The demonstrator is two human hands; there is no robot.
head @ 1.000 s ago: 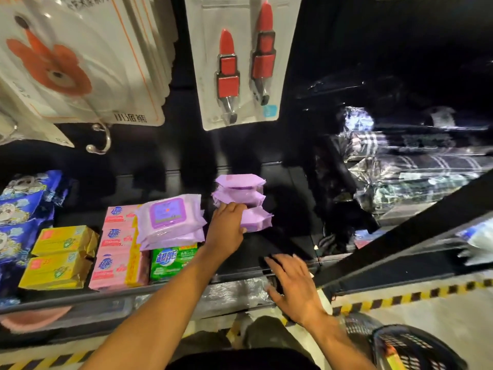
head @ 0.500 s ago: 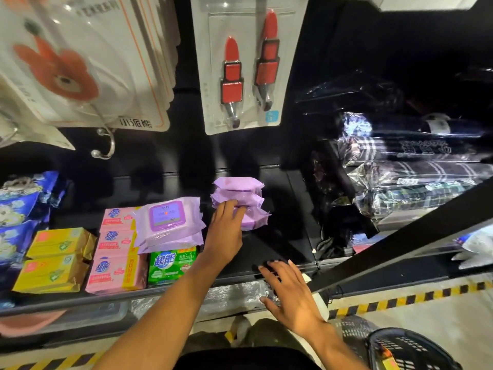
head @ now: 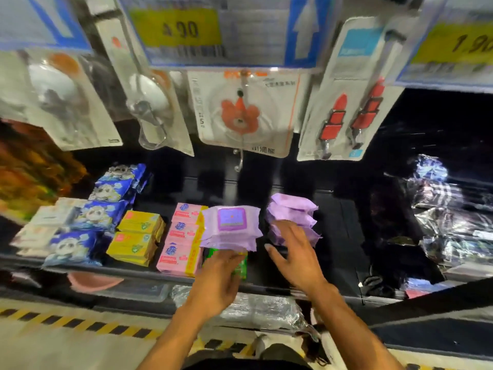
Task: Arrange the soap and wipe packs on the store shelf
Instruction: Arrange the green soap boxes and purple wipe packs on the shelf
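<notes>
Only the head view shows this moment, and it is smeared by motion. The left hand [head: 217, 281] reaches onto the dark shelf [head: 338, 236], its fingers curled over a glossy green soap pack [head: 241, 271] and gripping it. On top of that pack, just beyond the fingertips, lie soft lilac wipe packs [head: 230, 225] with a purple square label whose print is unreadable. To the outer side of this hand stand boxy pink soap packs [head: 184, 236] in a row, then yellow soap packs [head: 136, 236], then blue pouches [head: 106, 204] with a panda picture.

The right hand [head: 296, 260] has its fingers spread and straight, its fingertips at the front of a stack of small lilac wipe packs [head: 292, 209]; actual contact cannot be told. Past this hand's outer side are crinkly, shiny plastic-wrapped bundles [head: 448, 222].

Above both hands hang blister cards, one with an orange flower hook [head: 240, 116] and one with red clips [head: 349, 116]. Yellow price tags [head: 178, 29] sit higher; the far one reads 1.90.
</notes>
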